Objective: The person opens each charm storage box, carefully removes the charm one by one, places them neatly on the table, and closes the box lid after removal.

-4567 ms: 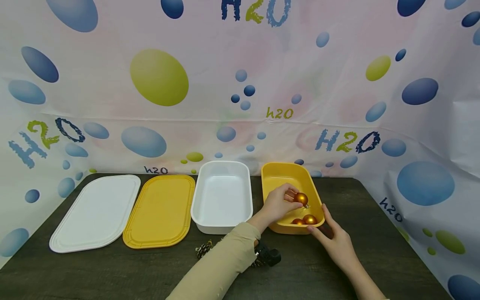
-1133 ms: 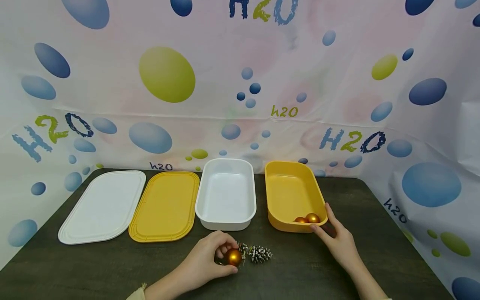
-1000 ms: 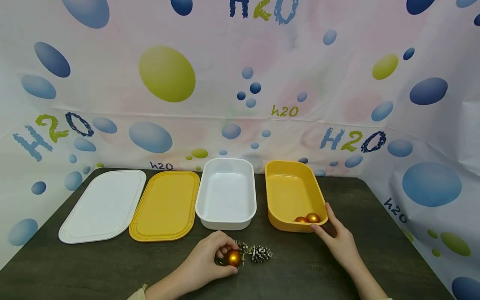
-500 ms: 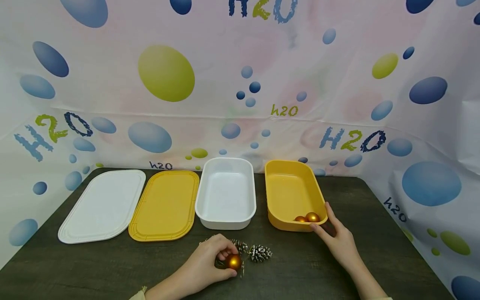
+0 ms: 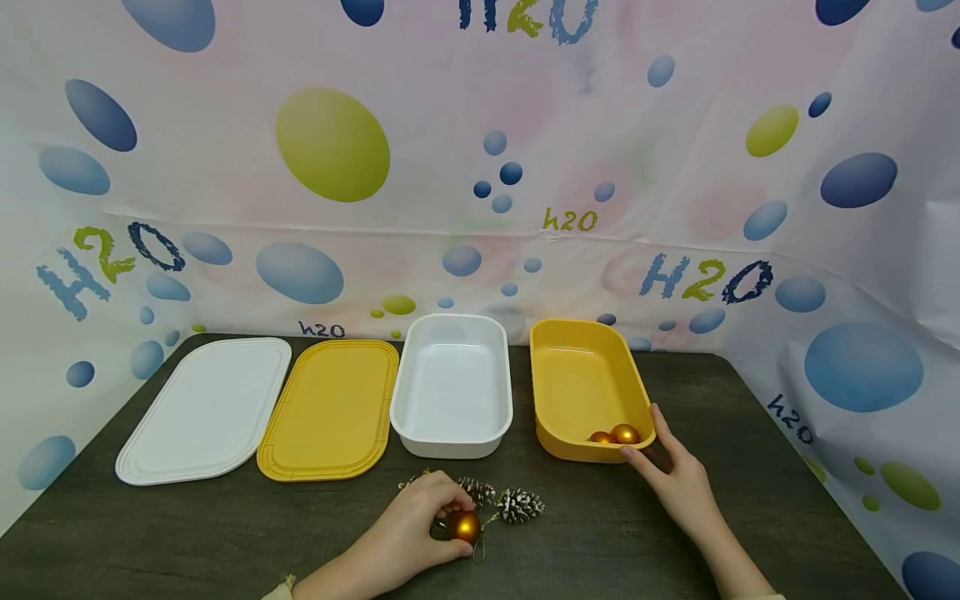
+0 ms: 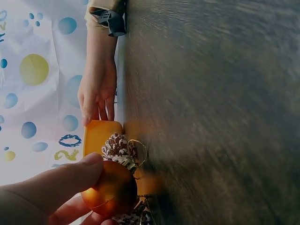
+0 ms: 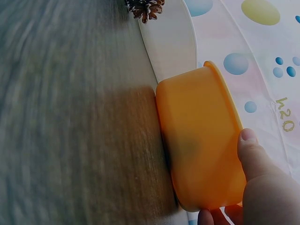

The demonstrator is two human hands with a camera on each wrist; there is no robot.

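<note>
My left hand pinches a shiny orange-gold Christmas ball between thumb and fingers, low at the front middle of the table. A thin gold loop hangs from the ball. Right beside it lie frosted pine cones, one partly behind the hand; the left wrist view shows a cone just past the ball. My right hand grips the near right corner of a yellow container, thumb on the rim in the right wrist view. Two more gold balls sit in that container's near end.
A white container stands left of the yellow one. Farther left a yellow lid and a white lid lie flat side by side. A patterned sheet hangs behind the dark table.
Since the oldest frame my left hand has come from above the yellow container to the pine cones at the front. Lately it shifted slightly nearer with the ball. My right hand stays put.
</note>
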